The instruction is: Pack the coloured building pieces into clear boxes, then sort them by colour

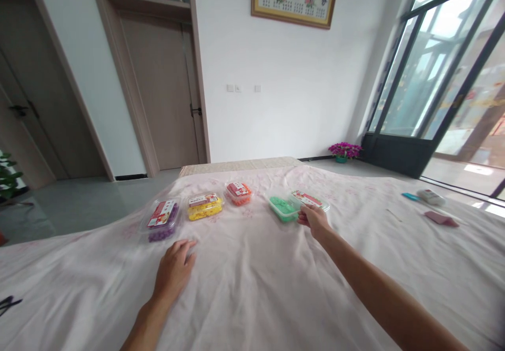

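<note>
A clear plastic box of green pieces [283, 208] sits on the cloth with its top uncovered. Just right of it is its clear lid [320, 203], which carries a red and white label. My right hand [314, 220] is closed on the lid's near edge, thumb and fingers pinched together. Resting on the cloth, my left hand [175, 268] is open and holds nothing. Beyond that hand stand a lidded box of purple pieces [161, 222], a lidded box of yellow pieces [205, 207] and a lidded box of orange pieces [239, 193].
A wrinkled pale pink cloth [244, 282] covers the wide surface. Toward the right lie a white packet [431, 197], a blue item [410, 197] and a folded pink piece [442, 219]. A dark thin object [8, 304] is at the left edge.
</note>
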Motion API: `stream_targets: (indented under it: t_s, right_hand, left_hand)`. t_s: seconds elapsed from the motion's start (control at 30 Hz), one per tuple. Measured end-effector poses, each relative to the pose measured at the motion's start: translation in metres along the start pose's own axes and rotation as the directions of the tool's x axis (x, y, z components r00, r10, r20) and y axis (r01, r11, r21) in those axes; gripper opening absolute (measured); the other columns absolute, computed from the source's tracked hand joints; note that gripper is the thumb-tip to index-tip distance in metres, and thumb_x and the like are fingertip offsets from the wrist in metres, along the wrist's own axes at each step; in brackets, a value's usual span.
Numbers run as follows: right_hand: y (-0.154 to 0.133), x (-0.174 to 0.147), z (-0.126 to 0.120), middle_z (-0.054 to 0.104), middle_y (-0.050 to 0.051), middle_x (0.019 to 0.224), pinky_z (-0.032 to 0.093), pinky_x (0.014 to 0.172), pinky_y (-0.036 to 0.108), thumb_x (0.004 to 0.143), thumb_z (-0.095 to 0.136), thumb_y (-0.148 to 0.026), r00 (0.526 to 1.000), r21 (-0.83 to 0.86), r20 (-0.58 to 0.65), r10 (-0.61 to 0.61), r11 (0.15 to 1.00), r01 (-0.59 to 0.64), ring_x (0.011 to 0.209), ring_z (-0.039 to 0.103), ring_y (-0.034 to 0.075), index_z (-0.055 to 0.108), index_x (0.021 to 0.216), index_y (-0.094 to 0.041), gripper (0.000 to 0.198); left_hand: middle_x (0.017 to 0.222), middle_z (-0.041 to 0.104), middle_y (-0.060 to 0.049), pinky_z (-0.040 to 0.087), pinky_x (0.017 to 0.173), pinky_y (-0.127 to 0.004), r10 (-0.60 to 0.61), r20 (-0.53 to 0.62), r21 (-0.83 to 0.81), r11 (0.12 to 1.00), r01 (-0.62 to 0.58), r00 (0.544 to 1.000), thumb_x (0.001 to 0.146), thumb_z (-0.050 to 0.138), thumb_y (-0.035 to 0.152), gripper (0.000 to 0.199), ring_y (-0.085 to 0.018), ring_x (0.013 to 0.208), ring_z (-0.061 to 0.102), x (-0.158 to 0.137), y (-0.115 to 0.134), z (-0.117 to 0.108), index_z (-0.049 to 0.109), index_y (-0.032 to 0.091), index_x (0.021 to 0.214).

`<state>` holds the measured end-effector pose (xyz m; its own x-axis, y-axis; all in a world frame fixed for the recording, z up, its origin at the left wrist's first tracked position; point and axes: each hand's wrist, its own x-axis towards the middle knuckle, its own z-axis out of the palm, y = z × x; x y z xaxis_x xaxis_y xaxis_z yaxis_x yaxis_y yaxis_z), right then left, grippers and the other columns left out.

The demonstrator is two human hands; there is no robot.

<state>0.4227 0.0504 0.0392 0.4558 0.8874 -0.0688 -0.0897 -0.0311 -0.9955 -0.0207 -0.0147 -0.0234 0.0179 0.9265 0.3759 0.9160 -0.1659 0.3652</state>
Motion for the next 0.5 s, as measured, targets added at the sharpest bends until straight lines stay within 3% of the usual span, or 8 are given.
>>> stream_targets:
  t_s: [0.13,0.37,0.5]
  right_hand:
    - [0.007,-0.002,-0.009,0.057,-0.005,0.053,0.056,0.044,0.026,0.068,0.066,-0.017,0.999,-0.027,-0.032,-0.023,0.999,0.022,0.043,0.056,0.012,0.054,0.101,-0.016,0.036]
    - [0.01,0.004,-0.03,0.056,-0.008,0.051,0.059,0.045,0.03,0.066,0.063,-0.014,0.986,-0.091,-0.119,-0.115,0.99,0.105,0.044,0.06,0.015,0.037,0.134,-0.017,0.072]
    - [0.006,0.008,-0.039,0.055,-0.008,0.049,0.059,0.045,0.028,0.066,0.06,-0.013,0.986,-0.118,-0.112,-0.12,0.987,0.107,0.043,0.059,0.014,0.038,0.135,-0.012,0.072]
  left_hand:
    - [0.121,0.061,-0.008,0.039,0.103,-0.035,0.007,-0.009,0.002,1.0,-0.007,1.0,0.086,0.045,0.024,0.034,-0.021,0.116,0.054,-0.001,0.002,-0.001,0.064,0.02,0.114]
    - [0.123,0.06,-0.008,0.038,0.104,-0.035,-0.002,0.009,-0.005,1.0,0.002,1.0,0.086,0.046,0.025,0.035,-0.021,0.116,0.054,0.0,0.001,0.0,0.063,0.02,0.116]
    - [0.124,0.059,-0.007,0.038,0.104,-0.036,-0.01,0.019,0.002,1.0,0.01,1.0,0.086,0.045,0.025,0.035,-0.021,0.118,0.052,0.0,0.0,0.001,0.063,0.021,0.115]
